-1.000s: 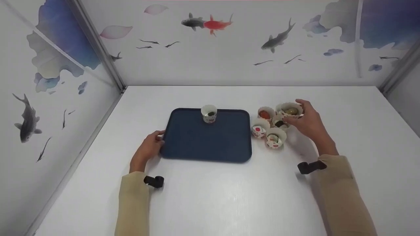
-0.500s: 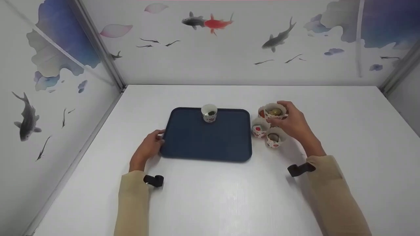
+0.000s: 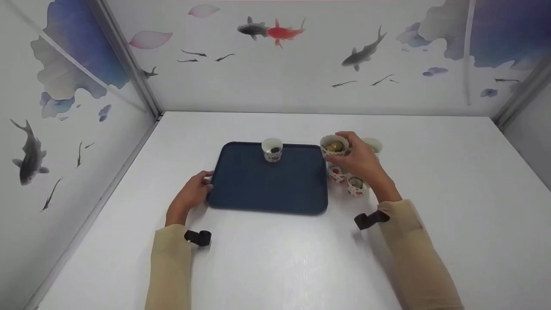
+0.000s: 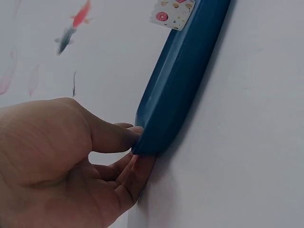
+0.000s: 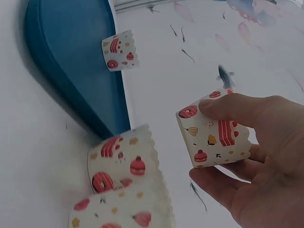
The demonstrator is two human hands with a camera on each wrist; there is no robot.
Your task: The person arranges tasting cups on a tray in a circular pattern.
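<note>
My left hand (image 3: 191,193) pinches the left edge of a dark blue tray (image 3: 267,189); in the left wrist view its thumb lies on the rim and the fingers go under it. My right hand (image 3: 359,157) holds a patterned paper baking cup (image 5: 216,130) between thumb and fingers, raised beside the tray's far right corner. Yellow-green pieces show inside that cup. Another paper cup (image 3: 272,153), with something dark green in it, stands on the tray near the far edge.
Several more paper cups stand right of the tray, including one with a red piece (image 3: 337,173) and one with a greenish slice (image 3: 357,186). A pale cup (image 3: 373,145) shows partly behind my right hand. White walls (image 3: 314,86) with painted fish border the table.
My right hand has carried the held cup leftward, from over the far right cups to the tray's right edge. My left hand keeps its grip on the tray.
</note>
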